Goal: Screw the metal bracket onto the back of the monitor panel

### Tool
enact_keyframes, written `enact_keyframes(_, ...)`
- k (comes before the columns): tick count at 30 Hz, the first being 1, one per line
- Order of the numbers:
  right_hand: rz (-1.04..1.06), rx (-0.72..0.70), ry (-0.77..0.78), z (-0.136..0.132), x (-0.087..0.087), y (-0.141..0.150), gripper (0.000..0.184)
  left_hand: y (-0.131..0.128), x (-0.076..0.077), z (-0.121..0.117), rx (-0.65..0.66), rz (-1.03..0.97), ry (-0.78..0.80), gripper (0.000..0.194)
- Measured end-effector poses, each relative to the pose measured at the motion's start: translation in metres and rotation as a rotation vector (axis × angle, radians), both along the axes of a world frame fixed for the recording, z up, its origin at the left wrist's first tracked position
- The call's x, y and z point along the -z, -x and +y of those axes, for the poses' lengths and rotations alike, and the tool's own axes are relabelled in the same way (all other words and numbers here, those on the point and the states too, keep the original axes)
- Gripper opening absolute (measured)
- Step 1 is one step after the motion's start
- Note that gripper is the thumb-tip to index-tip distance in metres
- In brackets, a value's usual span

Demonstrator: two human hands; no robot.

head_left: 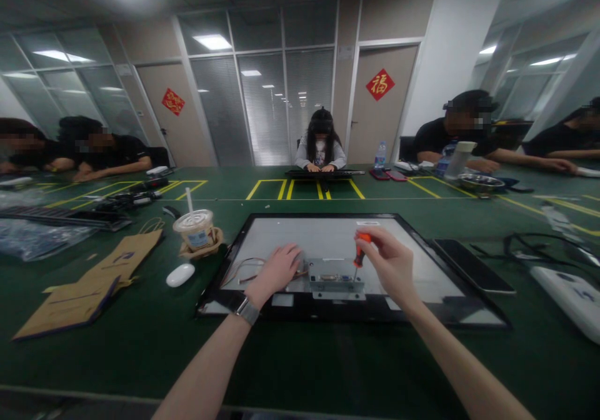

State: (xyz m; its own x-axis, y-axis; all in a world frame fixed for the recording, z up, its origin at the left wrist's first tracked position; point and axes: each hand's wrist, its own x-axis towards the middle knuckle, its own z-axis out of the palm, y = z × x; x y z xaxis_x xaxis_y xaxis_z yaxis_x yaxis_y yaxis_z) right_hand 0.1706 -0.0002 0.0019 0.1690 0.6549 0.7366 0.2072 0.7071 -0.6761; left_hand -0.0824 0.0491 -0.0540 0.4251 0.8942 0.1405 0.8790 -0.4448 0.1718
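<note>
In front of me a display panel [262, 235] with a black frame lies back side up on the green table. A metal bracket [337, 287] with connector ports sits near its front edge. My right hand [391, 264] grips a screwdriver [360, 250] with an orange and black handle, its shaft pointing down at the right part of the bracket. Flat on the panel, left of the bracket, rests my left hand [279, 269], fingers stretched out. Thin cables [248, 270] run beside and partly under it.
Left stand a lidded drink cup [194, 229], a white case [180, 275] and a brown paper bag [112, 270]. On the right lie a black phone [473, 265], dark cables [529, 248] and a white device [567, 298]. Across the table [300, 364] a person [321, 145] sits; others sit at both sides.
</note>
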Motion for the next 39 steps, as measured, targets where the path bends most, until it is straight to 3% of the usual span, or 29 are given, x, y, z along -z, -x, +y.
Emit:
enact_keyframes(7,0.088,-0.089,0.090,0.007,0.004,-0.004,0.011,0.000,-0.001,0.000,0.003,0.001,0.004,0.041)
enact_keyframes(14,0.146,-0.341,0.207,0.011,0.012,-0.007,0.024,0.000,0.001,0.001,0.006,0.000,-0.009,0.041)
enact_keyframes(20,0.105,-0.257,0.179,0.011,0.009,-0.008,0.016,-0.001,0.000,0.001,0.007,0.016,-0.005,0.041)
enact_keyframes(29,0.122,-0.304,0.211,0.011,0.007,-0.009,0.026,0.001,0.004,0.003,0.004,-0.005,-0.011,0.040)
enact_keyframes(39,0.067,-0.123,0.136,0.006,-0.004,-0.008,0.018,0.000,0.002,0.002,0.015,0.001,-0.007,0.041)
